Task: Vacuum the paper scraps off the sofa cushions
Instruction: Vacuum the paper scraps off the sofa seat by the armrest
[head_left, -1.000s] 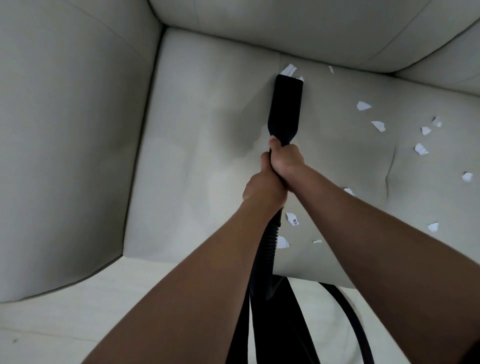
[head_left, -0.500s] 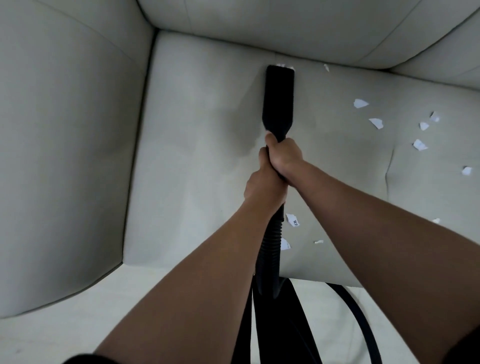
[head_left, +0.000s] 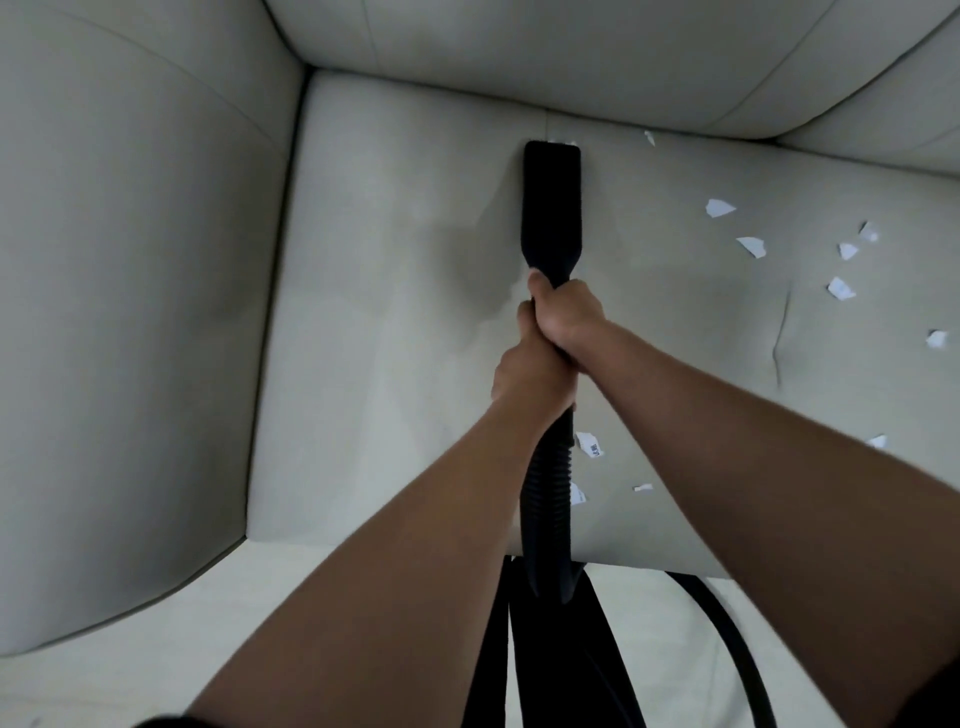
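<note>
Where right hand (head_left: 569, 318) grips, nozzle (head_left: 551, 208) extends beyond.

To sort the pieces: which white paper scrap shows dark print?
The white paper scrap beside the black ribbed hose, nearest the left hand; others look plain.
</note>
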